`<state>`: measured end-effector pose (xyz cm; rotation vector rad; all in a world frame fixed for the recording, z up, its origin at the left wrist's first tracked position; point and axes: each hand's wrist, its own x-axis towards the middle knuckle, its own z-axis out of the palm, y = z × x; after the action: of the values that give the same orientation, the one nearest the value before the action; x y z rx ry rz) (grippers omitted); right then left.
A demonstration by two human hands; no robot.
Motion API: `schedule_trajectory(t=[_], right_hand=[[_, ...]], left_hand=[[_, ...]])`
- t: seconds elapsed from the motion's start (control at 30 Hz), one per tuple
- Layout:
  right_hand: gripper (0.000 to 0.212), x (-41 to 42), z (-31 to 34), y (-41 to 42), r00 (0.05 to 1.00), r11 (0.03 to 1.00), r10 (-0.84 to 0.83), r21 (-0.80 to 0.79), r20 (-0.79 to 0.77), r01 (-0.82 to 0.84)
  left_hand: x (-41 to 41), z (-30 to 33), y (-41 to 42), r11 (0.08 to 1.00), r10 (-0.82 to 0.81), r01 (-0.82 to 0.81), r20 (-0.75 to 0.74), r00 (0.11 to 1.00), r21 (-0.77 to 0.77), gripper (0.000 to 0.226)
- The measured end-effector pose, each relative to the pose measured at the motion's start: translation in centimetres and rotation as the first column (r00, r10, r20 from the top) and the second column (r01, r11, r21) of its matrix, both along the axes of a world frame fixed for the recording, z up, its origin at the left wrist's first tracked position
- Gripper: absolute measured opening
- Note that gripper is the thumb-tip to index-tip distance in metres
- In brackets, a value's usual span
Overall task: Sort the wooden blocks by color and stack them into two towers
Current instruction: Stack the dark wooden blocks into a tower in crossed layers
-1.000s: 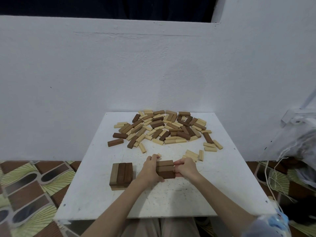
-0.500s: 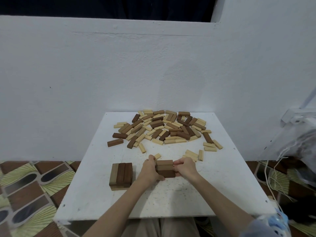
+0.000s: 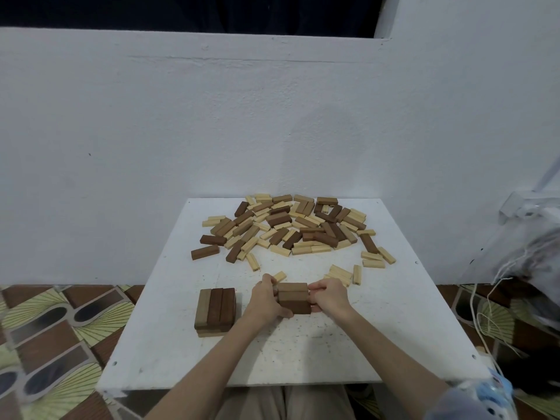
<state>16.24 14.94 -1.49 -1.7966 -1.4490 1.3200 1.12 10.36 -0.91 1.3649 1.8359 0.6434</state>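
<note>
A row of three dark brown blocks (image 3: 293, 297) lies side by side near the middle of the white table (image 3: 394, 344). My left hand (image 3: 266, 301) grips its left end and my right hand (image 3: 328, 297) grips its right end, squeezing the row together. To the left stands a low stack of brown blocks (image 3: 215, 309), two layers high. A mixed pile of dark and light wooden blocks (image 3: 291, 225) is spread across the far half of the table.
A few loose light blocks (image 3: 344, 272) lie just beyond my right hand, and one small light block (image 3: 280, 276) sits by my left thumb. A white wall rises behind the table. Plastic bags and cords (image 3: 527, 262) crowd the right side. Patterned floor tiles show at left.
Both hands have stayed on the ends of the three-block row, with only a slight shift of the fingers. Nothing else has moved.
</note>
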Motion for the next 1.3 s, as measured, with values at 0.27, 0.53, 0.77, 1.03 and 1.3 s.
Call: schedule_trajectory(t=[0.27, 0.53, 0.77, 1.03, 1.3], right_hand=[[0.026, 0.0, -0.1, 0.0, 1.000, 1.000, 0.001, 0.020, 0.010, -0.001], [0.023, -0.1, -0.1, -0.1, 0.999, 0.999, -0.014, 0.035, 0.034, 0.013], [0.026, -0.4, 0.4, -0.3, 0.998, 1.000, -0.017, 0.010, 0.059, 0.016], [0.024, -0.4, 1.2, -0.6, 0.999, 1.000, -0.013, -0.016, 0.050, 0.013], [0.026, -0.5, 1.9, -0.6, 0.998, 0.998, -0.056, -0.026, -0.016, 0.056]], left_hand=[[-0.1, 0.2, 0.1, 0.999, 0.037, -0.035, 0.039, 0.999, -0.034, 0.062], [0.1, 0.2, 0.0, 0.997, 0.074, -0.073, 0.053, 0.996, -0.018, 0.067], [0.4, 0.4, -0.1, 0.995, 0.102, -0.102, 0.052, 0.993, -0.009, 0.064], [0.6, 0.8, -0.1, 0.992, 0.122, -0.122, 0.045, 0.991, -0.015, 0.064], [0.6, 1.6, -0.4, 0.993, 0.121, -0.121, 0.039, 0.992, 0.007, 0.065]])
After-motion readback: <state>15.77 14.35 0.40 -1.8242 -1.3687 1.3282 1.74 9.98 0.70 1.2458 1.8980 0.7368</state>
